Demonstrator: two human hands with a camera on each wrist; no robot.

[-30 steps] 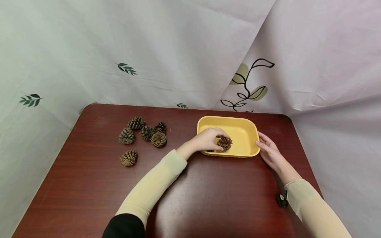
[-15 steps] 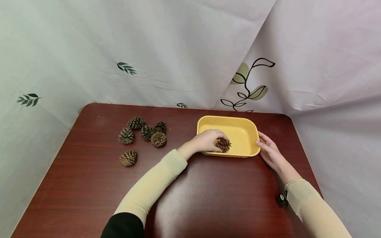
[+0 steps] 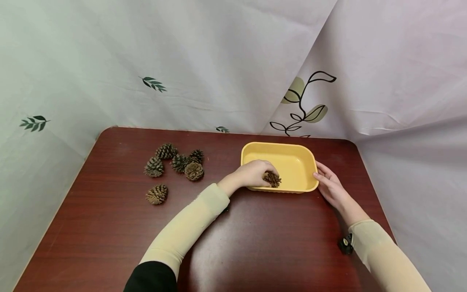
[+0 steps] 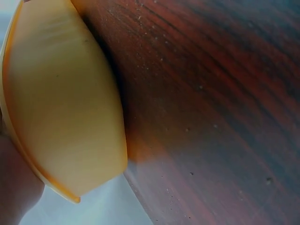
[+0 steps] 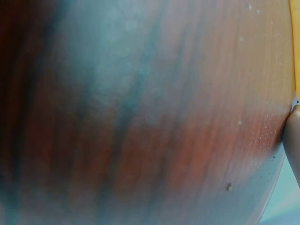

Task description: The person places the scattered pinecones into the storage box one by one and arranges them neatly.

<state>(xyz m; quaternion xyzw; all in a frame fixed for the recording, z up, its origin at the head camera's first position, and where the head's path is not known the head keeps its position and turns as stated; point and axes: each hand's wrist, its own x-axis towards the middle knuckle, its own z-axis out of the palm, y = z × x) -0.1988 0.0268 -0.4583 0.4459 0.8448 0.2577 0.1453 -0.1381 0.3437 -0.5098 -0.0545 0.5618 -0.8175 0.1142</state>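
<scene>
Grip of the left hand (image 3: pixel 255 173): narrow, with fingers and thumb curled about one brown pine cone (image 3: pixel 272 179). That cone sits low inside the yellow tub (image 3: pixel 296 167), toward its front left corner. From where I stand I cannot tell whether it touches the floor of the tub; the fingers hide part of it. It is not let go.

Grip of the right hand (image 3: pixel 329 185): laid against the outer right end of the tub, thumb tip at the rim, fingers fairly straight along the wall. It looks to me like steadying; how hard it presses I cannot tell. The tub stands upright on the red-brown counter (image 3: pixel 284 243), and the left wrist view catches its outer wall near the wood.

Tally: one cone within the tub, in hand. The rest of the tub's floor that I can see bears no cone; the patch under the left hand is hidden. Well to the left, six cones lie outside on the counter: five in a loose cluster, of which an olive-grey pine cone (image 3: pixel 154 167) marks the left edge, and a lone tan pine cone (image 3: pixel 157 194) nearer the person.

Judgement on progress: early. One cone is brought in but unreleased, and six others lie untouched outside.

Beyond the far edge, pale cloth (image 3: pixel 204 73) hangs with printed leaf sprigs.
</scene>
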